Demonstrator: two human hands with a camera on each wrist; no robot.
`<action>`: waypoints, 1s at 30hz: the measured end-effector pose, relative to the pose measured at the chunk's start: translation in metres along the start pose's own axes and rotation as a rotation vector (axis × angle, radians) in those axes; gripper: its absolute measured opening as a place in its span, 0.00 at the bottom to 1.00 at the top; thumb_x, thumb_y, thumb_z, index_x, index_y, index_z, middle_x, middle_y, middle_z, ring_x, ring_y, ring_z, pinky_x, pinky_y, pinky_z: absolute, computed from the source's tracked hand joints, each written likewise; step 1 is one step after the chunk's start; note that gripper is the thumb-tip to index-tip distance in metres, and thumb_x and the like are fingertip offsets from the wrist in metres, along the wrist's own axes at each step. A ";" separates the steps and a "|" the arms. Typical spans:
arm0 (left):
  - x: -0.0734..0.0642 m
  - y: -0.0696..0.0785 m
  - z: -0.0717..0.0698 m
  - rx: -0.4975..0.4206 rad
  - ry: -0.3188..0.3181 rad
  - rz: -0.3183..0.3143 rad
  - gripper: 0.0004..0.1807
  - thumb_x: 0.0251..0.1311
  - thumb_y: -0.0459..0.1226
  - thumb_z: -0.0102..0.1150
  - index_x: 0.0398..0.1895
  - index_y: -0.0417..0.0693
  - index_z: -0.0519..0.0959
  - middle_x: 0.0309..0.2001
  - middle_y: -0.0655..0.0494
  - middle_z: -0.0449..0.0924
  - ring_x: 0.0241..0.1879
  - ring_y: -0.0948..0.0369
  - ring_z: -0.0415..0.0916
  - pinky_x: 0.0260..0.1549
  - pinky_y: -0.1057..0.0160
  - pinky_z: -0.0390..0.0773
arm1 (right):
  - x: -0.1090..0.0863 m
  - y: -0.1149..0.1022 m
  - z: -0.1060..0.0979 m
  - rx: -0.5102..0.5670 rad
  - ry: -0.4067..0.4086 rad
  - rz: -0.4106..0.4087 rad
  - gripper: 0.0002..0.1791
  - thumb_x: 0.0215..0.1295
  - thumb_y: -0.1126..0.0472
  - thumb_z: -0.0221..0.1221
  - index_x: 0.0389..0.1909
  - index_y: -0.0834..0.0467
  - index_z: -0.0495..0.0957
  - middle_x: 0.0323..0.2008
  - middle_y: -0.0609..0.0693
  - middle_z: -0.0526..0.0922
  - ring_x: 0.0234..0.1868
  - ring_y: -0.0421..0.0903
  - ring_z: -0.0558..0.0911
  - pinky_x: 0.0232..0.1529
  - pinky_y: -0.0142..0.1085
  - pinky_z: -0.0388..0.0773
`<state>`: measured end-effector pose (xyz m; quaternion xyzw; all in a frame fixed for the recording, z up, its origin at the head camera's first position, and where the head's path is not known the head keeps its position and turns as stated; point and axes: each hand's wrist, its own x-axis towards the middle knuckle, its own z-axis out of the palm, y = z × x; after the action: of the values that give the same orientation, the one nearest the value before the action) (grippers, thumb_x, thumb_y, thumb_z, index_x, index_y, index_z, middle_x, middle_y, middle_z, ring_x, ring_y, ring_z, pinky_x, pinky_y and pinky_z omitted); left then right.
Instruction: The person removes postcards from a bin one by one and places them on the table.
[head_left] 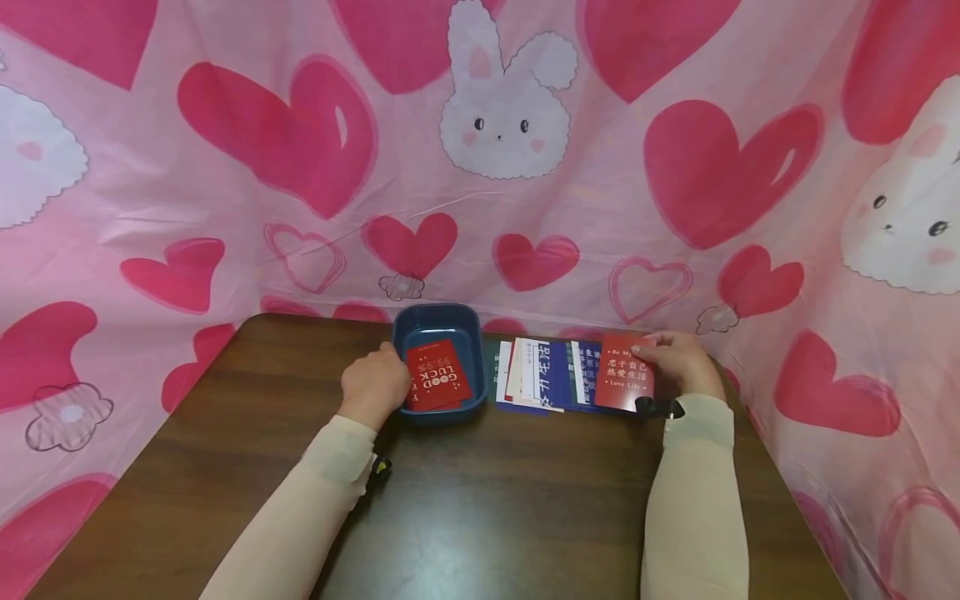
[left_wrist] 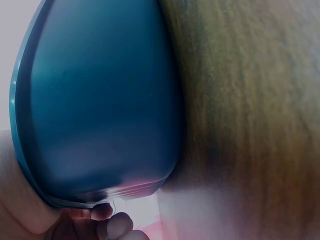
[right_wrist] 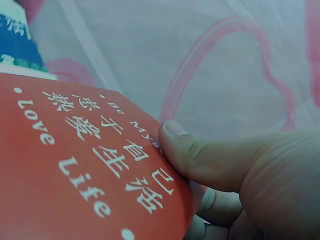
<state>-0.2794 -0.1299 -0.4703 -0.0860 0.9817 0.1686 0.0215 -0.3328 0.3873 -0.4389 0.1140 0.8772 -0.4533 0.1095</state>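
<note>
My right hand [head_left: 681, 360] pinches a red card [head_left: 625, 385] by its right edge, thumb on the printed face. White lettering on the card includes "Love Life"; in the right wrist view the thumb [right_wrist: 207, 157] lies over the edge, with curled fingers behind. At the left rim of a dark blue tray [head_left: 482, 367], my left hand [head_left: 375, 382] grips the wall. The left wrist view shows the tray's outer side [left_wrist: 105, 100] with fingertips curled at its corner. Inside the tray lies a red "Good Luck" card [head_left: 438, 375] over more red.
A fanned row of white, blue and green cards [head_left: 551, 375] lies on the brown wooden table [head_left: 480, 500], between the tray and the red card. Pink cloth with hearts and rabbits [head_left: 420, 167] hangs around the table's back and sides.
</note>
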 end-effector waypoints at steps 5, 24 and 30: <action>-0.001 0.001 0.000 -0.005 0.003 -0.001 0.33 0.74 0.51 0.66 0.67 0.35 0.73 0.47 0.37 0.88 0.38 0.44 0.86 0.42 0.40 0.93 | 0.012 0.007 0.007 -0.037 0.017 -0.010 0.42 0.81 0.40 0.67 0.82 0.64 0.71 0.77 0.72 0.74 0.70 0.67 0.78 0.66 0.57 0.88; 0.000 0.004 -0.002 0.009 -0.002 -0.010 0.31 0.75 0.51 0.65 0.66 0.35 0.73 0.44 0.37 0.87 0.36 0.44 0.85 0.39 0.41 0.93 | 0.028 0.014 0.034 -0.294 0.131 -0.060 0.28 0.75 0.49 0.74 0.61 0.68 0.84 0.63 0.70 0.85 0.58 0.64 0.82 0.67 0.61 0.81; -0.001 0.002 -0.002 0.002 -0.006 -0.005 0.31 0.75 0.50 0.64 0.66 0.34 0.73 0.44 0.37 0.88 0.36 0.44 0.86 0.39 0.41 0.92 | 0.029 0.008 0.041 -0.284 0.115 -0.033 0.28 0.76 0.47 0.74 0.61 0.66 0.84 0.62 0.68 0.84 0.59 0.65 0.81 0.69 0.63 0.82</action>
<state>-0.2790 -0.1287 -0.4674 -0.0882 0.9816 0.1676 0.0250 -0.3543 0.3615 -0.4767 0.1087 0.9391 -0.3193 0.0663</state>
